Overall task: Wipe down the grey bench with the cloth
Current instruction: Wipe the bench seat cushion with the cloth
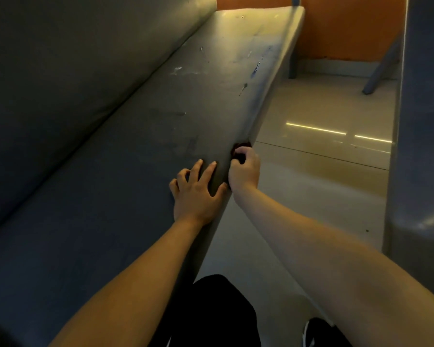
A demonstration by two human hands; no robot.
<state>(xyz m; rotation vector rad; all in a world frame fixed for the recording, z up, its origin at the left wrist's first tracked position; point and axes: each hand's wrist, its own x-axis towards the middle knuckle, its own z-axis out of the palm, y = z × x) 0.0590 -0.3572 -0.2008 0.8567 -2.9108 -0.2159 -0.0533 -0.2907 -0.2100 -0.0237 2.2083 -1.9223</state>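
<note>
The grey bench (140,136) runs from the lower left to the upper right, with a padded backrest (68,58) on its left. Scuffs and pale marks dot the far part of the seat. My left hand (197,190) rests on the seat near its front edge, fingers spread. My right hand (244,170) grips a small dark cloth (241,147) bunched against the bench's front edge; most of the cloth is hidden in my fist.
A pale tiled floor (311,116) lies right of the bench. An orange wall (348,28) closes the far end. A grey table leg (378,71) slants at the upper right, and a grey padded surface (421,121) fills the right side. My dark trousers (218,311) show below.
</note>
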